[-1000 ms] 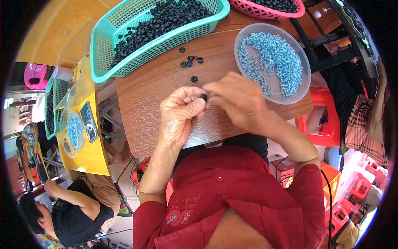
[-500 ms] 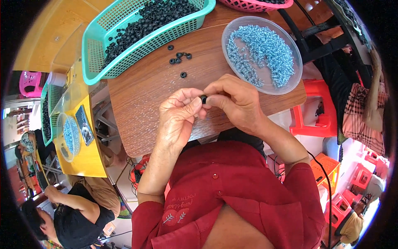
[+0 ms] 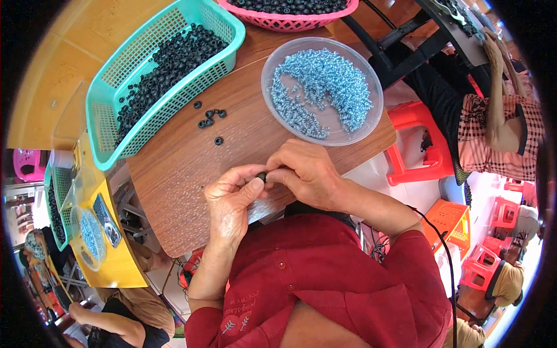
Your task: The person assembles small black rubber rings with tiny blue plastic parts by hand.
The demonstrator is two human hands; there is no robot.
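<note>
Over the brown wood-grain table (image 3: 168, 200), my two hands meet near its front edge. A small round black part (image 3: 261, 176) is pinched by the thumb and fingers of my left hand (image 3: 229, 200). My right hand (image 3: 310, 177) is closed, thumb and forefinger pressed at the part's right side; whatever sits between those fingertips is hidden. Beyond my hands lie several loose black parts, one of them a ring-like piece (image 3: 219, 141) with a hole. A round clear tub (image 3: 376, 104) holds many tiny shiny bluish pieces (image 3: 328, 75), just past my right hand.
A teal mesh basket (image 3: 185, 95) of black parts stands far left, a pink basket (image 3: 290, 23) of similar parts at the back. A red stool (image 3: 420, 145) and orange crate (image 3: 447, 223) are at right. Co-workers sit on both sides; a yellow table (image 3: 113, 264) is left.
The view has shifted, so table and baskets appear lower and further left. My hands stay together at the black part, which has turned so its hole no longer shows.
</note>
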